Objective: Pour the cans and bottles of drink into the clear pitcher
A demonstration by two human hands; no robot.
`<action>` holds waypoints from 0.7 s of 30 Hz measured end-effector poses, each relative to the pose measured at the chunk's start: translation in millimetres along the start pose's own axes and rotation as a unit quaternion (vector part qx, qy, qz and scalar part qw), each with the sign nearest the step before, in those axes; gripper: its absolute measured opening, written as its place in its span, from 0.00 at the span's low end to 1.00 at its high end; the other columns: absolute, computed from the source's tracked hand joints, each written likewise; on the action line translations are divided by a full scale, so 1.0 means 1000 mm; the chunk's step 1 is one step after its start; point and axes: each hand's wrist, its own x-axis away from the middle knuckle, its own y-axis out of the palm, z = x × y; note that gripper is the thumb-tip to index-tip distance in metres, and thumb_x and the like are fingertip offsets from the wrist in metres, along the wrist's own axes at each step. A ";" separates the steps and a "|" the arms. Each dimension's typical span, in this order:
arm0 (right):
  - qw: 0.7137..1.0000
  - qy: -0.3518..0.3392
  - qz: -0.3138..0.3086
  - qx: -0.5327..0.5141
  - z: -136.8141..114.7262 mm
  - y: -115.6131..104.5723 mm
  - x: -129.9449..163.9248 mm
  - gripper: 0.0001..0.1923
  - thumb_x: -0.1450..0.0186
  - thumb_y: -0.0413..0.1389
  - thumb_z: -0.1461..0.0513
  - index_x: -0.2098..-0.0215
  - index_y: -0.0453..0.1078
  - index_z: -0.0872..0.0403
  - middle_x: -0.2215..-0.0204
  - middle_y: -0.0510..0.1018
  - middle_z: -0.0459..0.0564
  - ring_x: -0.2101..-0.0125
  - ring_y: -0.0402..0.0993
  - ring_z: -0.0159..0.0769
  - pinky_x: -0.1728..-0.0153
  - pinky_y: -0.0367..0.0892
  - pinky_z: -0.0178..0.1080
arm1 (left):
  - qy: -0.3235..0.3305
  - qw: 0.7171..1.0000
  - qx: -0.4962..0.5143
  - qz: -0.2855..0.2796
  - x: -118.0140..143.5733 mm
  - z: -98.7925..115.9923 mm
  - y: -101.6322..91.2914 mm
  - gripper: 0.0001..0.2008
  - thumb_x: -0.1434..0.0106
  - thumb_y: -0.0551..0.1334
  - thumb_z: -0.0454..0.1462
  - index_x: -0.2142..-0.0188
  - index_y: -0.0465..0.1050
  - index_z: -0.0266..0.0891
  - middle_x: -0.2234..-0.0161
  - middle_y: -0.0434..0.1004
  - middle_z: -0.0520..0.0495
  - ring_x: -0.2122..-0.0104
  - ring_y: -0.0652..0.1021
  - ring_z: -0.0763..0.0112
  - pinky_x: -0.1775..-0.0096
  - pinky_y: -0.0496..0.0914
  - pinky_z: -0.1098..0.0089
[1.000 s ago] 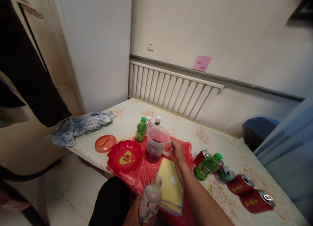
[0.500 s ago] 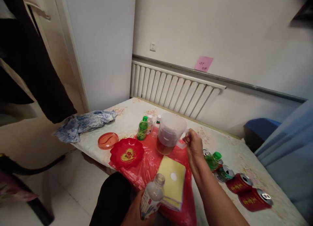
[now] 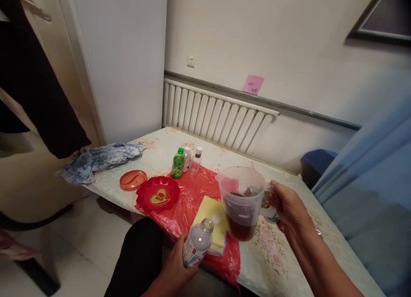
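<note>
Bench (image 3: pixel 160 153) with pale floral cover, running from left-centre of frame to lower right. Crumpled blue-white cloth (image 3: pixel 96 160) at its left edge. Orange round lid (image 3: pixel 132 179) near front-left edge. Red plastic sheet (image 3: pixel 195 200) in centre; on it red heart dish (image 3: pixel 158 193) and yellow pad (image 3: pixel 212 215). Green bottle (image 3: pixel 177 163) and two clear small bottles (image 3: pixel 192 159) clustered just behind sheet.

clear plastic jug (image 3: pixel 241 203), glossy red plastic bag (image 3: pixel 192 200), see-thru plastic bottle (image 3: pixel 196 247)
</note>
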 end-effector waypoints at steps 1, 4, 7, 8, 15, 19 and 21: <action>1.000 0.014 0.001 0.017 -0.003 -0.007 0.007 0.20 0.40 0.54 0.49 0.84 0.61 0.51 0.88 0.65 0.44 0.86 0.59 0.30 0.83 0.58 0.35 | 0.001 1.000 -0.001 -0.001 0.001 0.001 0.001 0.36 0.57 0.62 0.34 0.45 0.60 0.37 0.47 0.73 0.41 0.47 0.73 0.55 0.46 0.68 0.62; 0.997 0.049 0.001 0.062 -0.010 -0.026 0.026 0.23 0.39 0.53 0.48 0.85 0.61 0.52 0.88 0.63 0.44 0.87 0.56 0.29 0.85 0.54 0.35 | 0.003 1.000 -0.008 -0.004 0.002 0.005 0.004 0.37 0.57 0.62 0.34 0.44 0.60 0.38 0.45 0.71 0.40 0.46 0.72 0.54 0.46 0.67 0.60; 0.992 0.043 -0.021 0.115 -0.014 -0.041 0.037 0.25 0.39 0.52 0.47 0.87 0.59 0.52 0.89 0.61 0.43 0.86 0.54 0.28 0.85 0.52 0.34 | 0.009 1.000 -0.012 -0.007 0.002 0.010 0.007 0.37 0.57 0.62 0.33 0.45 0.60 0.39 0.47 0.72 0.41 0.47 0.73 0.54 0.46 0.68 0.59; 0.990 0.038 -0.025 0.131 -0.015 -0.045 0.040 0.25 0.40 0.52 0.47 0.87 0.59 0.52 0.88 0.61 0.43 0.86 0.53 0.28 0.85 0.51 0.34 | 0.012 1.000 -0.012 -0.009 0.001 0.012 0.008 0.37 0.57 0.61 0.33 0.44 0.60 0.39 0.47 0.72 0.41 0.47 0.72 0.54 0.46 0.67 0.59; 0.976 0.053 -0.060 0.205 -0.017 -0.059 0.053 0.24 0.40 0.51 0.46 0.85 0.55 0.51 0.86 0.57 0.41 0.83 0.54 0.29 0.83 0.51 0.33 | 0.017 1.000 -0.006 -0.019 0.001 0.022 0.011 0.36 0.57 0.61 0.34 0.45 0.60 0.38 0.46 0.71 0.41 0.46 0.72 0.54 0.46 0.67 0.61; 0.963 0.030 -0.127 0.236 -0.013 -0.065 0.052 0.25 0.39 0.50 0.43 0.82 0.60 0.53 0.85 0.56 0.41 0.82 0.51 0.28 0.83 0.50 0.32 | 0.016 0.999 -0.008 -0.043 0.001 0.026 0.009 0.37 0.57 0.61 0.33 0.45 0.58 0.38 0.45 0.70 0.40 0.46 0.71 0.55 0.44 0.65 0.60; 0.957 0.016 -0.152 0.245 -0.012 -0.068 0.052 0.26 0.38 0.49 0.43 0.81 0.62 0.53 0.85 0.56 0.40 0.82 0.51 0.27 0.82 0.50 0.32 | 0.017 0.999 -0.009 -0.046 0.002 0.026 0.008 0.37 0.57 0.61 0.33 0.44 0.57 0.38 0.44 0.68 0.40 0.44 0.69 0.55 0.43 0.63 0.59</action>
